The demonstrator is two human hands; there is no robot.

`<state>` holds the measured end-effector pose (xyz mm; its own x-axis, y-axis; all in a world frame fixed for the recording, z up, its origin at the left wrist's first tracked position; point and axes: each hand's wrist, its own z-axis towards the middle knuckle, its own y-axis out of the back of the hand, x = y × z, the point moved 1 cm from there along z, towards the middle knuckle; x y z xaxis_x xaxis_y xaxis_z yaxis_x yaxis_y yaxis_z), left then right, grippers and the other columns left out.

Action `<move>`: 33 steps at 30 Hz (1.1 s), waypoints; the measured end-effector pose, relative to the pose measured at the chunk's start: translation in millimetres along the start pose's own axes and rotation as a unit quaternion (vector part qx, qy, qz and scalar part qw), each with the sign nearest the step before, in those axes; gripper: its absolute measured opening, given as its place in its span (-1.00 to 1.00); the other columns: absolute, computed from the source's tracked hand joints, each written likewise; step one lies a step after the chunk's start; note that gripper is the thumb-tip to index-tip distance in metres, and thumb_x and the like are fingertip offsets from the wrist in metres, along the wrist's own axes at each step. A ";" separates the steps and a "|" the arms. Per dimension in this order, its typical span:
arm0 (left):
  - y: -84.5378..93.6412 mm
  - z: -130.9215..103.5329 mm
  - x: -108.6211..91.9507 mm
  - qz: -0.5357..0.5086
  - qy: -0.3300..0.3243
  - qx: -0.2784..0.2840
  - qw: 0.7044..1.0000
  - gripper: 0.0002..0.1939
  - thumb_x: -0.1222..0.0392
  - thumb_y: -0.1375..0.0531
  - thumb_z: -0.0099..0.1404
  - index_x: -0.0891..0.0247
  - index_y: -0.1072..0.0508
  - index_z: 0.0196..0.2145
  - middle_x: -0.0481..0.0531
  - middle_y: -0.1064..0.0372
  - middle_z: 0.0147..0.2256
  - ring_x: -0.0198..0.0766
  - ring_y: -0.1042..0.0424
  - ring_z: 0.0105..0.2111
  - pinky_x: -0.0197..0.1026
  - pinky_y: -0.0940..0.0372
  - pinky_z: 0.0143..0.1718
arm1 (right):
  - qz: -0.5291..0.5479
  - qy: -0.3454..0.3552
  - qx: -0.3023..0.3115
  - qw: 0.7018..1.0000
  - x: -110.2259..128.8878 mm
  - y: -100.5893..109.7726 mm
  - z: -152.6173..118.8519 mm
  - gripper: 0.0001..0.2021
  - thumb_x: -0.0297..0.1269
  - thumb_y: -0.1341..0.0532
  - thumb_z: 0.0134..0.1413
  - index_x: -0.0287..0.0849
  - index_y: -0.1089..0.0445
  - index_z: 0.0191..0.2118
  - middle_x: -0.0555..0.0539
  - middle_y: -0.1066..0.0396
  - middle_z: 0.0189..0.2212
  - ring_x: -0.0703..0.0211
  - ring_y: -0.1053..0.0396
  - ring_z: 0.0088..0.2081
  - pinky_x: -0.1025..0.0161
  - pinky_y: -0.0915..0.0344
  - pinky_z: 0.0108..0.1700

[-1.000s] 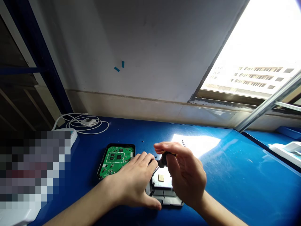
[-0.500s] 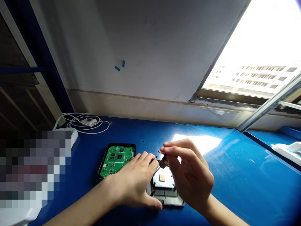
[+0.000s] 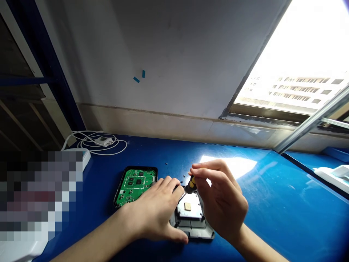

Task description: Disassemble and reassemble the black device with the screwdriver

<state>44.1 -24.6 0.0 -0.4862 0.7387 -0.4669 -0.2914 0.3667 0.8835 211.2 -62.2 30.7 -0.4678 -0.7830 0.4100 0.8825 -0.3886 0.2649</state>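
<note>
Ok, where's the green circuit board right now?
In the head view the green circuit board lies in a black case half on the blue table, left of centre, just beyond the left hand and near the white cable.

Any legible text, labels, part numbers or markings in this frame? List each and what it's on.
None legible.
Green circuit board: white silkscreen outlines and chips show, but any print is too small to read.
Grey cover under the left hand: no marking shows.
Screwdriver in the right hand: no brand visible.
White adapter: any label is unreadable.
</note>
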 end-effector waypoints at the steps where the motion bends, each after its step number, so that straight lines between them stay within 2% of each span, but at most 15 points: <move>1: 0.5 -0.2 -0.5 0.000 0.001 -0.001 1.000 -0.27 -0.22 -0.50 0.04 0.20 -0.41 0.03 0.12 -0.36 0.01 0.11 -0.36 -0.01 0.15 -0.34 0.09 | -0.002 -0.005 0.002 1.000 -1.2 0.3 0.1 -0.70 -0.56 -0.23 0.27 -0.05 -0.51 -0.01 -0.10 -0.45 -0.17 0.10 -0.52 -0.18 0.12 -0.54 -0.23; 7: 2.4 0.1 -2.6 0.013 0.005 -0.003 1.000 -0.34 -0.23 -0.51 0.01 0.23 -0.44 -0.11 0.12 -0.34 0.00 0.11 -0.35 -0.01 0.15 -0.36 0.05 | 0.044 -0.045 0.016 0.998 -9.9 -0.5 -6.2 -0.67 -0.45 0.02 0.45 -0.06 -0.42 0.09 -0.13 -0.55 -0.09 0.08 -0.54 -0.11 0.07 -0.57 -0.17; 10: 3.3 0.7 -3.2 0.015 0.003 -0.003 1.000 -0.32 -0.23 -0.51 0.03 0.25 -0.43 -0.07 0.13 -0.35 0.00 0.11 -0.35 -0.01 0.16 -0.36 0.06 | 0.056 -0.036 0.017 0.998 -8.6 -2.0 -5.3 -0.73 -0.43 -0.04 0.44 -0.06 -0.42 0.06 -0.14 -0.51 -0.08 0.06 -0.53 -0.10 0.02 -0.58 -0.16; 15: 3.7 -0.1 -3.8 0.013 0.003 0.001 1.000 -0.30 -0.23 -0.50 0.04 0.25 -0.43 -0.03 0.12 -0.37 0.00 0.11 -0.37 -0.01 0.14 -0.36 0.05 | 0.022 -0.008 0.010 1.000 -4.3 -1.9 1.6 -0.75 -0.54 -0.20 0.32 -0.06 -0.46 -0.03 -0.07 -0.44 -0.18 0.13 -0.52 -0.20 0.11 -0.57 -0.22; 23: 1.0 -0.3 -1.6 0.022 -0.001 -0.008 1.000 -0.32 -0.28 -0.49 0.03 0.23 -0.44 -0.08 0.14 -0.36 0.00 0.13 -0.36 0.00 0.15 -0.35 0.06 | 0.066 -0.059 0.031 0.996 -9.7 -1.5 -2.6 -0.72 -0.51 -0.08 0.42 -0.05 -0.40 0.05 -0.11 -0.54 -0.05 0.10 -0.57 -0.07 0.05 -0.60 -0.11; 29: 1.5 -0.2 -2.6 0.022 0.000 -0.010 1.000 -0.33 -0.26 -0.49 0.04 0.22 -0.44 -0.08 0.12 -0.37 -0.02 0.12 -0.37 -0.01 0.13 -0.36 0.05 | 0.082 -0.075 0.030 0.993 -9.7 -3.5 -7.2 -0.69 -0.48 -0.04 0.45 -0.01 -0.34 0.15 -0.09 -0.52 0.00 0.15 -0.60 -0.12 0.08 -0.61 -0.12; 33: 2.5 -0.7 -3.5 0.024 0.001 -0.002 1.000 -0.31 -0.27 -0.49 0.04 0.24 -0.45 -0.05 0.17 -0.36 0.04 0.16 -0.36 0.03 0.16 -0.34 0.08 | 0.089 -0.078 0.033 0.992 -8.7 -2.1 -6.3 -0.70 -0.45 0.01 0.48 -0.02 -0.36 0.12 -0.11 -0.50 0.01 0.13 -0.59 -0.10 0.07 -0.60 -0.13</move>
<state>44.5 -26.6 3.8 -0.5010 0.7547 -0.4236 -0.2701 0.3286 0.9050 213.7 -57.7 21.0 -0.3102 -0.7504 0.5837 0.9495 -0.2137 0.2298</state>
